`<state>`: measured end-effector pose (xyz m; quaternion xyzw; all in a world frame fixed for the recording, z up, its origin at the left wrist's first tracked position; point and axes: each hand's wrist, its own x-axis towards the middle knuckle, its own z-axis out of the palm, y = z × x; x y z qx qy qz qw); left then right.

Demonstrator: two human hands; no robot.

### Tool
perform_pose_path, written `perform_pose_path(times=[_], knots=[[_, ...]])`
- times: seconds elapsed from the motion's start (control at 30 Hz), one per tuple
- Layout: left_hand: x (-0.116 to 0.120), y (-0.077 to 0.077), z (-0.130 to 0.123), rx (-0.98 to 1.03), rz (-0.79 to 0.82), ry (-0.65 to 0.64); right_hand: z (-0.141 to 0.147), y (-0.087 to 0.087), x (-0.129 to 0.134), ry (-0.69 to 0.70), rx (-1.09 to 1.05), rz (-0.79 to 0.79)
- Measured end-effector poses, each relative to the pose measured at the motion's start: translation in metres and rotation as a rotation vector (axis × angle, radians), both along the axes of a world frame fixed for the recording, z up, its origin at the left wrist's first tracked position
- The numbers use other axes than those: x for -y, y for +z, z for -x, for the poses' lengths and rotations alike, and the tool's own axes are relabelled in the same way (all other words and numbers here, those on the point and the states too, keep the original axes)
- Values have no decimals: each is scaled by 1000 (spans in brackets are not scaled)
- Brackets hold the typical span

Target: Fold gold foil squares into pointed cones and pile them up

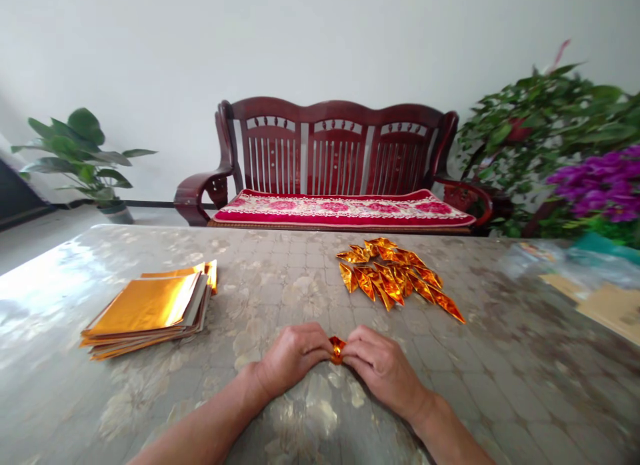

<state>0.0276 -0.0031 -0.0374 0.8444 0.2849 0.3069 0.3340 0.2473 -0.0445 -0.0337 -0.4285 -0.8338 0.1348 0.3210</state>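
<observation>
Gold foil piece (337, 349), shape mostly hidden, sits pinched between left hand (293, 360) and right hand (383, 369), near the folded pile (390, 278); hard squeezing could tear it, a slip could drop it.

Nothing legible anywhere in view. The only print-like marking is a small colored patch on the clear plastic bag (537, 253) near the right edge of the worktop (500, 385), too small and blurred to read.
</observation>
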Motion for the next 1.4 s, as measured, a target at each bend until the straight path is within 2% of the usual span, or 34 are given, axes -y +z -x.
perform_pose_path(times=[0.1, 0.33, 0.53, 0.63, 0.77, 1.13, 1.4], knots=[[1, 1, -1, 53, 9, 35, 0, 0, 1, -9, -10, -16], [5, 2, -5, 98, -1, 30, 1, 0, 3, -55, -19, -123], [0, 0, 0, -39, -225, 85, 6, 3, 4, -97, 39, -311], [-3, -5, 2, -93, -274, 63, 5, 0, 2, -79, 79, -305], [-5, -9, 2, -64, -244, 5, 3, -3, 3, -40, 87, -272], [-3, -7, -1, -24, -234, -12, 9, -7, 1, -31, -30, -196], [0, -2, -4, -64, -365, 120, 10, -8, 0, -42, -115, -203]])
